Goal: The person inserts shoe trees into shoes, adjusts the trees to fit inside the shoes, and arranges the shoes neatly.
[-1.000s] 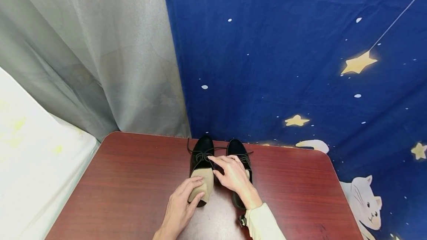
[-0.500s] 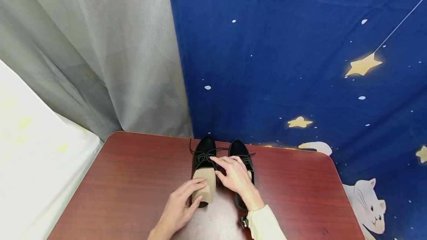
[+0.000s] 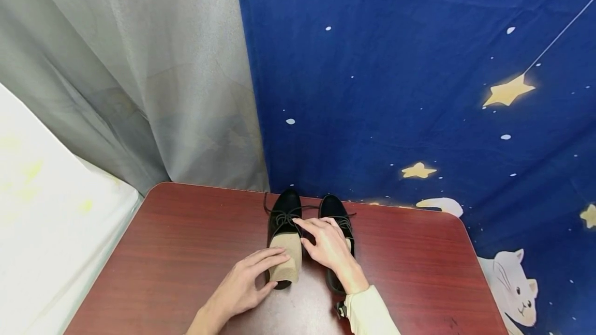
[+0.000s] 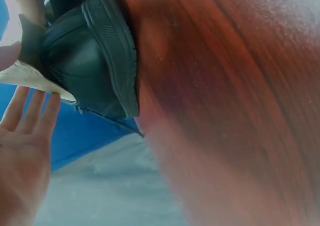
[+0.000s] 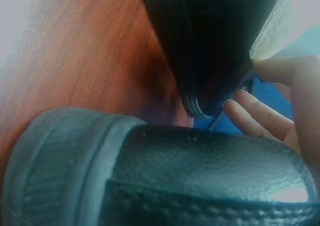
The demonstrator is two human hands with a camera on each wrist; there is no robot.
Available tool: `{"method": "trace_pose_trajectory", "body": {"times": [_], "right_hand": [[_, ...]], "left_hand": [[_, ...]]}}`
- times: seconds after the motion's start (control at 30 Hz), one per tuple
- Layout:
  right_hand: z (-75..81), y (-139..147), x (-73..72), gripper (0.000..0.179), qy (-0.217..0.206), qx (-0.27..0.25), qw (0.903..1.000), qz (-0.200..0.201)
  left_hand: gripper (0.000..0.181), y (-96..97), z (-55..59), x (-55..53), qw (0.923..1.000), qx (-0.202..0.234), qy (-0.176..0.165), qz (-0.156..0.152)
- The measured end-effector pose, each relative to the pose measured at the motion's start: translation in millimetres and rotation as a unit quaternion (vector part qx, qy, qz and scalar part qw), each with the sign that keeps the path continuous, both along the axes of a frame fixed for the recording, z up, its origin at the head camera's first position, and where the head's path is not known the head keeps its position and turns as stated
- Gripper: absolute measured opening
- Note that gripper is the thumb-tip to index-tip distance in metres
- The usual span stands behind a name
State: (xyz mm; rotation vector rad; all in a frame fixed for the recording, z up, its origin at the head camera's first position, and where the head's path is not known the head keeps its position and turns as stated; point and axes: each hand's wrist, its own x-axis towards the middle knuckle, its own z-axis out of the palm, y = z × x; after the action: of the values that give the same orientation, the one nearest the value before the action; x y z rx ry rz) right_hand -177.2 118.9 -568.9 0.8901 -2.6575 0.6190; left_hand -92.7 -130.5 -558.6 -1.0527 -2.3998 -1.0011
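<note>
A pair of black lace-up shoes stands side by side on the table, toes pointing away. From the opening of the left shoe [image 3: 286, 203] rises a beige flap [image 3: 291, 244] that resembles its tongue's lining. My left hand [image 3: 244, 283] touches this flap with nearly straight fingers, thumb spread apart near the heel. In the left wrist view, the fingertips [image 4: 52, 102] lie along the flap's edge. My right hand [image 3: 328, 244] reaches over the right shoe [image 3: 330, 204], its extended index finger at the left shoe's laces [image 3: 284, 218]. The right wrist view shows its thumb [image 5: 272, 70] at the flap's side.
The reddish-brown table [image 3: 200, 231] ends just beyond the toes. Behind it hang a grey curtain [image 3: 186, 92] and a blue starry cloth [image 3: 372, 92]. A white cloth-covered surface [image 3: 46, 221] lies at the left. Loose lace ends stick out beside both shoes.
The left hand's fingers have loosened from around the flap, and the hand has shifted slightly left with its thumb spread. The flap lies flatter toward the heel. The right hand keeps its place.
</note>
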Motion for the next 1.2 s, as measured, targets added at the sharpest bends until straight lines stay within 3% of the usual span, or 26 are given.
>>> {"method": "trace_pose_trajectory", "body": {"times": [0.5,0.93,1.2], "right_hand": [[-0.8,0,-0.7,0.059,0.005,0.000,1.0000,0.006],[-2.5,-1,1.8,0.058,0.005,0.007,0.9999,0.005],[-1.0,0,-0.3,0.058,-0.001,0.016,0.9999,0.000]], "left_hand": [[0.070,-5.1,-3.6,-9.7,0.9995,-0.005,-0.014,0.028],[0.067,-3.8,-5.9,-9.8,0.9995,0.001,-0.014,0.028],[0.071,-5.1,-9.9,-18.5,0.9995,0.014,-0.020,0.021]]}}
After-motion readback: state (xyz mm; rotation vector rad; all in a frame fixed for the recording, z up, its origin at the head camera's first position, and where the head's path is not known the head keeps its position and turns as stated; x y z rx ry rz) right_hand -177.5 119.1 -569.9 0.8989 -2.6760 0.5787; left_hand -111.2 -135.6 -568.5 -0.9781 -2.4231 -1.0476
